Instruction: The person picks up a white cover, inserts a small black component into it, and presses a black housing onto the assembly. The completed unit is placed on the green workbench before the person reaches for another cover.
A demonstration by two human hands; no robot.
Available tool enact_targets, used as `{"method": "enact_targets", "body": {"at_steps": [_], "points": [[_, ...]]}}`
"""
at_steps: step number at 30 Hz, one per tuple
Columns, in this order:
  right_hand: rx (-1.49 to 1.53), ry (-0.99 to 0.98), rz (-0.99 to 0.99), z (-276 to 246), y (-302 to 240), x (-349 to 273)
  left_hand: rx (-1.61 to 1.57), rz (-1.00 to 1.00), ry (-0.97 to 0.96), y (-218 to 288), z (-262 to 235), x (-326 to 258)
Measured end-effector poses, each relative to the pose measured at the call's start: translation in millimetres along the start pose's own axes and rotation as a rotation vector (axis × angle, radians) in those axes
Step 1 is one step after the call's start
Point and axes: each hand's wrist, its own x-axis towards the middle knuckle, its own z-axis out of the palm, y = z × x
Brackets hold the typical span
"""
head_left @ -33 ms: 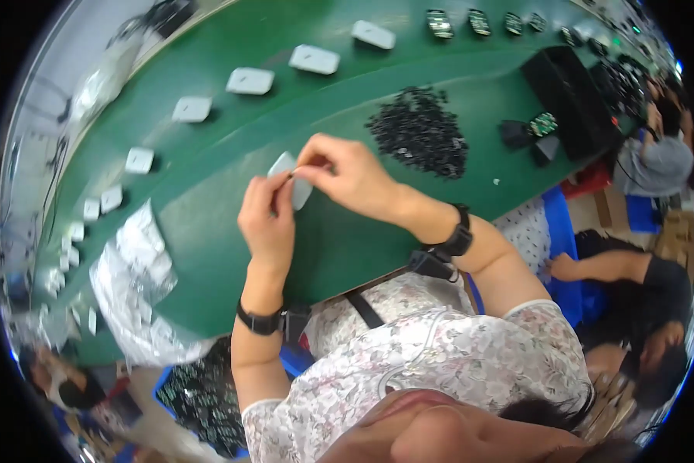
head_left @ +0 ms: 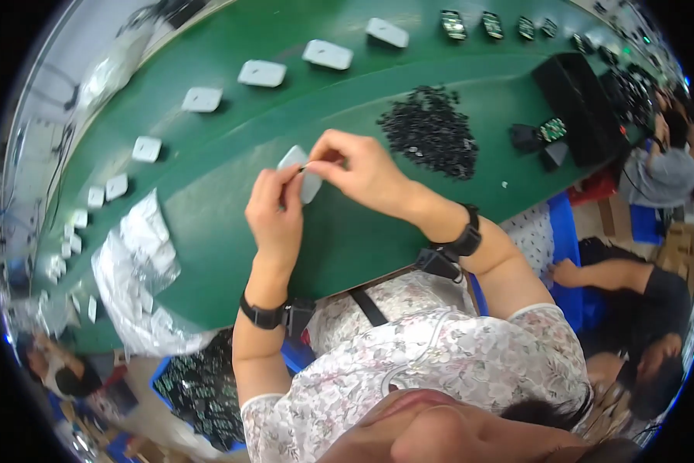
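Observation:
Both my hands meet over the green table (head_left: 208,231), fingertips almost touching. My left hand (head_left: 276,207) is closed in a pinch, and my right hand (head_left: 356,166) pinches from the other side. Between their tips is a tiny dark piece (head_left: 302,169), too small to make out its kind. Right behind and below the fingers is a pale, rounded plastic cover (head_left: 311,188), partly hidden by them; whether it is held or lies on the table I cannot tell. To the right of my hands spreads a pile of small black parts (head_left: 432,131).
White covers (head_left: 328,54) stand in a row along the far side, with green circuit boards (head_left: 453,25) farther right. A black box (head_left: 575,108) stands at the right. Plastic bags (head_left: 123,285) lie left. Blue bins flank me; a co-worker's hand (head_left: 567,272) is at the right one.
The whole view has shifted slightly, so the table's things appear a little to the right. My hands keep the same pinch over the pale cover.

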Motion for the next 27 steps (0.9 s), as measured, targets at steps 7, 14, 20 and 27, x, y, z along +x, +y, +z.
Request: {"method": "enact_targets", "body": {"at_steps": [7, 14, 20, 27], "points": [[-0.011, -0.034, 0.032, -2.7, -9.7, -2.4, -0.513, -0.356, -0.038, 10.7, -1.0, -4.3], [-0.183, 0.029, -0.129, 5.9, -4.2, -2.7, -0.786, -0.528, -0.132, 2.6, -4.2, -4.3], [-0.131, 0.02, -0.042, 5.9, -6.1, -2.6, -0.84, -0.527, -0.137, 1.4, -2.4, -6.4], [0.256, -0.07, 0.173, 10.4, 6.5, -1.8, -0.735, -0.271, -0.107, -0.2, 0.7, -6.9]]}}
